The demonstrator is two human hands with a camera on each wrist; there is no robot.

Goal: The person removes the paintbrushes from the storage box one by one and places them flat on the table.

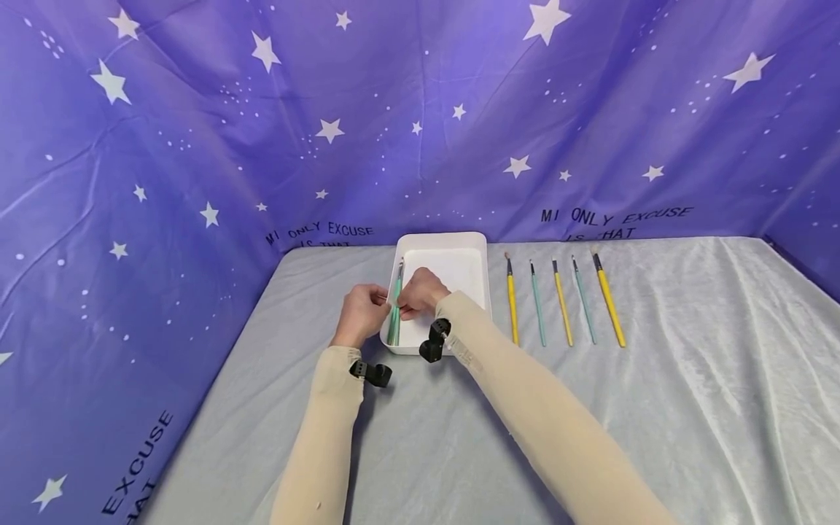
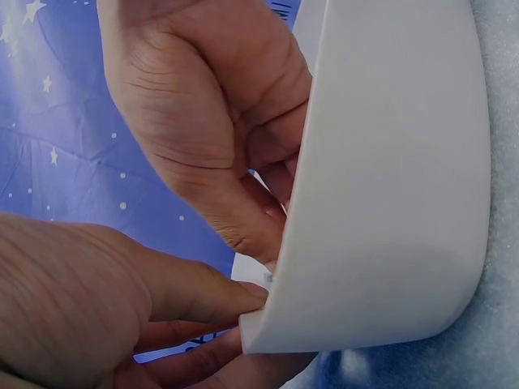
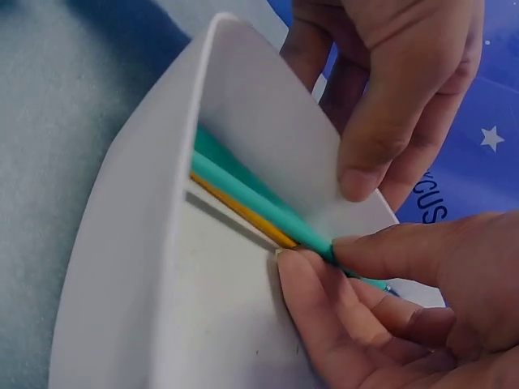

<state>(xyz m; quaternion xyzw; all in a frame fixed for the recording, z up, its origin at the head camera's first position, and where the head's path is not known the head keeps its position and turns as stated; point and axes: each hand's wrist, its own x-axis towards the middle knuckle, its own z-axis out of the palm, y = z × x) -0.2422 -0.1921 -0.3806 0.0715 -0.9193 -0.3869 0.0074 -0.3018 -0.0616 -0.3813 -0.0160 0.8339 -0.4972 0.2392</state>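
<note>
A white rectangular tray (image 1: 459, 262) stands at the back of the table. My left hand (image 1: 363, 313) pinches its left wall, thumb over the rim and fingers outside. Inside the tray my right hand (image 1: 423, 292) holds a green paintbrush (image 3: 259, 197) between thumb and fingers, close along that same wall. In the right wrist view a yellow-orange handle (image 3: 243, 211) lies just beside the green one, partly hidden by the fingertips. The green brush's tip points to the far end of the tray. How many brushes lie under the hand cannot be told.
Right of the tray, several paintbrushes lie apart in a row, tips away from me: a yellow brush (image 1: 512, 306), a green brush (image 1: 538, 306) and others up to a thick yellow brush (image 1: 610, 306). Grey cloth (image 1: 499, 423) covers the table; a purple star-patterned curtain (image 1: 420, 87) hangs behind.
</note>
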